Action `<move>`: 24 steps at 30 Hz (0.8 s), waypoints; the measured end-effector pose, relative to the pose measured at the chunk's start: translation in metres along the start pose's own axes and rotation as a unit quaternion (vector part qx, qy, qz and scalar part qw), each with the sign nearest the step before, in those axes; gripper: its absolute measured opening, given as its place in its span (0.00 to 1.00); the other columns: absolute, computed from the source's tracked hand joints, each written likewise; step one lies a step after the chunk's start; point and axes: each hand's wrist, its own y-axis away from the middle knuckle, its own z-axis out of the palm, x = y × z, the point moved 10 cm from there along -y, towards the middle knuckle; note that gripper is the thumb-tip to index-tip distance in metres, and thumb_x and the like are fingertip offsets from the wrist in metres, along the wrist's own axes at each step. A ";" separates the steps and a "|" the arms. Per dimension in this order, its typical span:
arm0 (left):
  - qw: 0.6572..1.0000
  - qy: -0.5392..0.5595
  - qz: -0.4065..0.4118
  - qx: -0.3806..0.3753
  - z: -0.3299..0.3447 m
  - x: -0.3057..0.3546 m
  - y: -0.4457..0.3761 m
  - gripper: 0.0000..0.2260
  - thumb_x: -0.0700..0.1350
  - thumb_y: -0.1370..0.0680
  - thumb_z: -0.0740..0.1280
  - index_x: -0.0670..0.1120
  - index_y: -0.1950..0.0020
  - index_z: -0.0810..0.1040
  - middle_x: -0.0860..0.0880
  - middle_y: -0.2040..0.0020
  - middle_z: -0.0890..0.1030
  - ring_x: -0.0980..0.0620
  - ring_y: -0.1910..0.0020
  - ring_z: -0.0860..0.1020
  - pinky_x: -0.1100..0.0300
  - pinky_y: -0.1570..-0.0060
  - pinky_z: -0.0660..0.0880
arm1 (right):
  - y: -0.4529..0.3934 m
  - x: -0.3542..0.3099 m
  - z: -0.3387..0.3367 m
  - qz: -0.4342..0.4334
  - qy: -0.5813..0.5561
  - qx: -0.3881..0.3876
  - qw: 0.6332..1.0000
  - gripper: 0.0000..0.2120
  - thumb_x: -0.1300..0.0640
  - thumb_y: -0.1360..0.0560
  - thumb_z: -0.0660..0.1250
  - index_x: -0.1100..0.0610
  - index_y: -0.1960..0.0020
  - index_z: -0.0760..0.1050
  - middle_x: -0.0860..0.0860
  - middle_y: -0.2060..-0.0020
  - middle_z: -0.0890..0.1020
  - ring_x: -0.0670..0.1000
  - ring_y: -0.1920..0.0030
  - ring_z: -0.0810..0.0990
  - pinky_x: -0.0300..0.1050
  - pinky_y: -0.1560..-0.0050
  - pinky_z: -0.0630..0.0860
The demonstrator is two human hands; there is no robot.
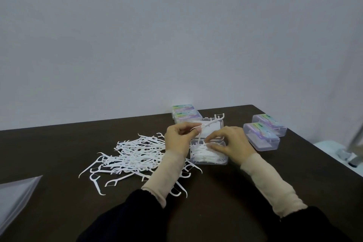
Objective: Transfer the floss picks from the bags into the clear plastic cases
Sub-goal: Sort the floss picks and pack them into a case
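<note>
A loose heap of white floss picks (135, 155) lies on the dark table (59, 143), left of my hands. An open clear plastic case (224, 161) sits in front of me, partly filled with picks, its lid (213, 130) tipped back behind it. My left hand (179, 139) pinches a few floss picks (212, 123) whose heads stick up over the lid. My right hand (229, 142) rests over the case, its fingertips touching the picks inside.
Two closed cases (261, 136) with coloured labels lie to the right, two more cases (185, 115) at the back by the wall. A clear bag (15, 196) lies at the left front edge. The table's right edge runs diagonally; a metal leg (351, 147) stands beyond it.
</note>
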 end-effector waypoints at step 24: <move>0.908 -0.377 0.130 -0.126 0.018 -0.004 0.010 0.04 0.48 0.27 0.71 0.51 0.55 0.84 0.55 0.58 0.79 0.53 0.53 0.74 0.57 0.51 0.70 | 0.021 0.051 -0.001 0.222 -0.244 -0.110 0.938 0.07 0.64 0.31 0.72 0.57 0.54 0.77 0.51 0.66 0.83 0.45 0.70 0.82 0.33 0.68 0.77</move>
